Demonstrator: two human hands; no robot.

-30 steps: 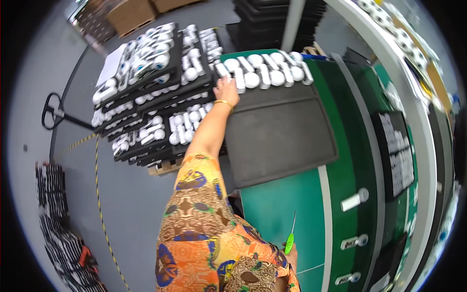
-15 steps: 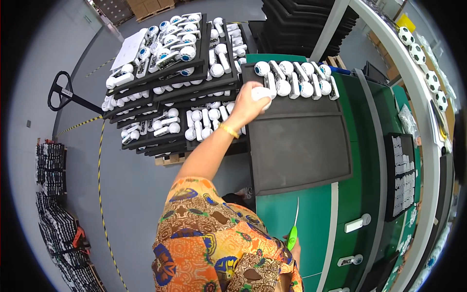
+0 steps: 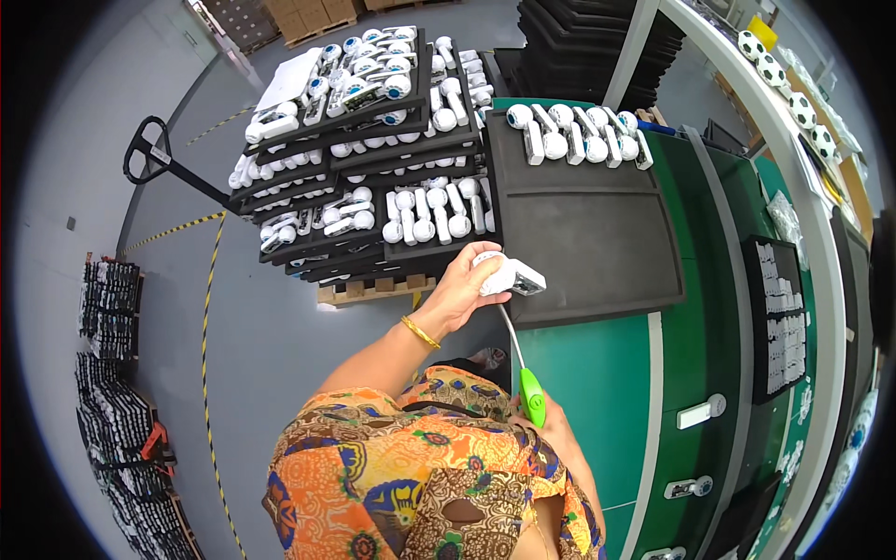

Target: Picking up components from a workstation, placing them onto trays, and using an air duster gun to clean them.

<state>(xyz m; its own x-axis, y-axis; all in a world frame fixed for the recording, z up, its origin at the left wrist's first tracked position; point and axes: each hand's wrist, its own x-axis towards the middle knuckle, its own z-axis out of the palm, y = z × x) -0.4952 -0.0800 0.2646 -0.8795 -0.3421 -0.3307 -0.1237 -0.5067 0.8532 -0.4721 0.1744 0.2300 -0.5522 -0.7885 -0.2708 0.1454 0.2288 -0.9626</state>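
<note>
My left hand [image 3: 459, 291] is closed around the round head of a white plastic unit [image 3: 525, 278], over the near left part of the black tray [image 3: 597, 252]. The unit's rectangular body sticks out to the right, with a dark inside showing at its end. Below it, my right hand [image 3: 557, 431] grips a tool with a bright green handle [image 3: 532, 396] and a long thin metal shaft. The shaft's tip comes close to the unit; whether it touches I cannot tell. Several similar white units [image 3: 569, 147] lie in rows along the tray's far end.
Stacked black trays [image 3: 364, 140] full of white units stand on a wooden pallet [image 3: 383, 289] to the left. A conveyor [image 3: 686, 355] with a few units runs along the right, beside a white frame post [image 3: 821, 233]. A pallet-truck handle [image 3: 149, 154] rises at far left.
My left hand has drawn back from the tray's far end toward me, bringing one unit with it. My right hand has raised the green-handled tool toward that unit.
</note>
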